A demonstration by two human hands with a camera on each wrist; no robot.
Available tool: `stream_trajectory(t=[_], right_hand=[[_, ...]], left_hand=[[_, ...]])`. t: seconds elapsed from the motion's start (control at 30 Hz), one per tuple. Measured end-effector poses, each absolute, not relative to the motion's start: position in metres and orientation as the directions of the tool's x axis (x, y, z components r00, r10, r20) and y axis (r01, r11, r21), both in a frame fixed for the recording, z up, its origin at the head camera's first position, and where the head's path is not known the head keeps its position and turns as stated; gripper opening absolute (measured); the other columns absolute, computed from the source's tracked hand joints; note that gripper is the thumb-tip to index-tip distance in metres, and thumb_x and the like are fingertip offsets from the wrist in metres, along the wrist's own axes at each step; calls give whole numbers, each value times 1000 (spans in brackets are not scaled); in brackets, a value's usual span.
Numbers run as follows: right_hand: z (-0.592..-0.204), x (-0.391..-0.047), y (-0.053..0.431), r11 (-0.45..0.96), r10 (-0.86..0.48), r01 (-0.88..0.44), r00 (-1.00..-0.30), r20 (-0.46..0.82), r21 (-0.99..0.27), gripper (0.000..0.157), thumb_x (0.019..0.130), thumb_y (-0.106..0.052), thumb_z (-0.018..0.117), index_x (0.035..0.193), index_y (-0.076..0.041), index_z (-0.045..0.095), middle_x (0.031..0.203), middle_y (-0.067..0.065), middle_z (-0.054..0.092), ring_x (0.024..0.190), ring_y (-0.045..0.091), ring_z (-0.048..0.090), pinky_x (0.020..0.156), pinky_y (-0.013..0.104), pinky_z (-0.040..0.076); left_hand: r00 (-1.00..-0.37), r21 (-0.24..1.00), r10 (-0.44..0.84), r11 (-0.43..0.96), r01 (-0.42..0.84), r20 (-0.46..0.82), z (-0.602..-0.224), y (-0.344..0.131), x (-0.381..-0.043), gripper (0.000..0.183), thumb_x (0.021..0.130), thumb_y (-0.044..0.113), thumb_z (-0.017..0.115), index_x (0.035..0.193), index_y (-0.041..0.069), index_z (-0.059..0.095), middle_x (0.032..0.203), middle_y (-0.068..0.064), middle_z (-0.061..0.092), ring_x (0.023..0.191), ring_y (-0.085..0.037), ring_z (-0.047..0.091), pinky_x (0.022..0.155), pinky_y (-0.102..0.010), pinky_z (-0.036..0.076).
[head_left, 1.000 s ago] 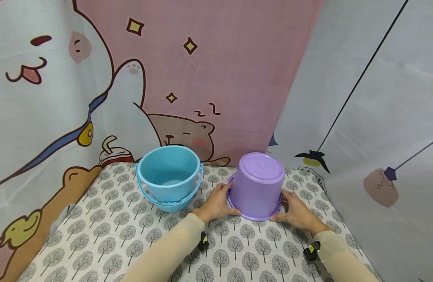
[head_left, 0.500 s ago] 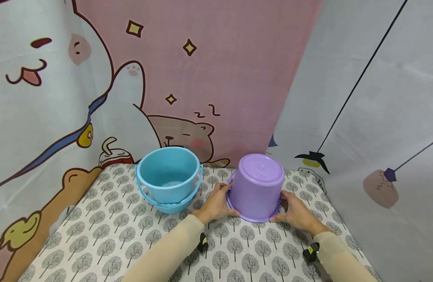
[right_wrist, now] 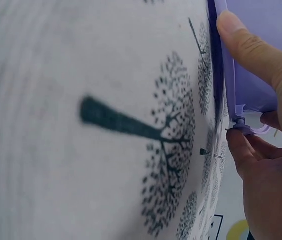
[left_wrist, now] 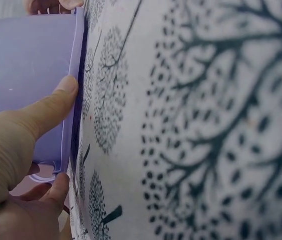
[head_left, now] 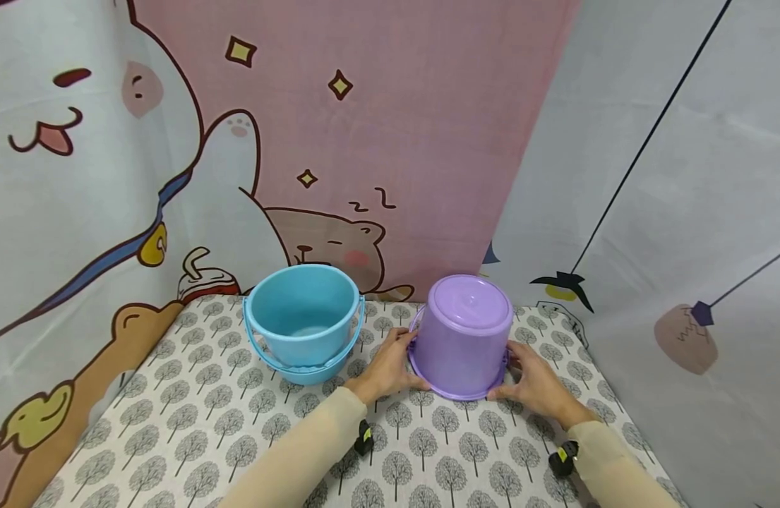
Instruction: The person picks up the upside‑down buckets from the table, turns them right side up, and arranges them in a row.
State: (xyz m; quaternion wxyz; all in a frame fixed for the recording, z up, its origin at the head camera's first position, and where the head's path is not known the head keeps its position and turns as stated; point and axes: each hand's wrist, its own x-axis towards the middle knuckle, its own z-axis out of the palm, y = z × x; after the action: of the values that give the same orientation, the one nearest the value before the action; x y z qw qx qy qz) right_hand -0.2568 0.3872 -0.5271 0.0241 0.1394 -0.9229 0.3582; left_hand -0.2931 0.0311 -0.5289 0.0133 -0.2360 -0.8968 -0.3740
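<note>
A purple bucket (head_left: 469, 339) stands upside down on the cloth, its base facing up and its rim at the bottom. My left hand (head_left: 391, 367) grips the rim on the left side. In the left wrist view its thumb (left_wrist: 56, 107) lies along the rim, with the fingers near the handle joint. Opposite it, my right hand (head_left: 532, 381) holds the rim from the right. The right wrist view shows that thumb (right_wrist: 250, 47) on the rim and fingertips by the handle's pivot (right_wrist: 239, 124). Part of the handle shows behind the left fingers.
Left of the purple bucket stands a light blue bucket (head_left: 307, 346), upright, mouth up, its handle hanging down in front. A tree-print cloth (head_left: 237, 451) covers the table. Printed curtains (head_left: 428, 141) hang behind and along both sides.
</note>
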Motion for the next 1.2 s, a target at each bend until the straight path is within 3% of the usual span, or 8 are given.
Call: stream_trajectory(t=[0.27,0.57,0.8,1.03,1.2], right_hand=[[-521,-253,391,688,-250,-300,-953,172,-660,122,77,-32,109,176,-3,43,177,36,46,145,67,65,116,64,64],[-519,-249,393,709,-248,-312,-950,190,-632,119,84,-35,104,178,1,40,183,38,36,143,66,67,112,64,67],[-515,-242,396,688,-237,-337,-941,240,-643,110,89,-34,100,178,-5,43,178,34,48,143,63,68,116,70,63],[-508,-235,396,640,-202,-306,-952,230,-704,105,92,-29,98,180,-11,43,182,32,44,149,60,65,124,60,54],[-507,-232,401,616,-161,-294,-955,248,-731,94,98,-31,96,179,-22,48,184,27,43,152,56,64,121,52,57]], left_hand=[[-893,685,409,598,417,188,-529,30,-293,129,72,36,114,176,0,46,180,-30,43,162,-47,55,138,-61,49],[-904,730,394,568,380,164,-526,24,-291,126,73,38,113,174,0,49,180,-27,45,161,-47,56,138,-64,48],[-911,789,384,509,344,150,-520,22,-287,122,77,39,111,174,-1,49,176,-26,48,154,-46,62,134,-58,55],[-918,883,379,382,272,119,-517,20,-283,118,82,33,108,176,-1,45,178,-25,43,153,-48,66,128,-53,61],[-930,906,348,343,247,121,-512,19,-276,111,85,40,106,176,8,50,178,-22,47,149,-46,67,127,-60,61]])
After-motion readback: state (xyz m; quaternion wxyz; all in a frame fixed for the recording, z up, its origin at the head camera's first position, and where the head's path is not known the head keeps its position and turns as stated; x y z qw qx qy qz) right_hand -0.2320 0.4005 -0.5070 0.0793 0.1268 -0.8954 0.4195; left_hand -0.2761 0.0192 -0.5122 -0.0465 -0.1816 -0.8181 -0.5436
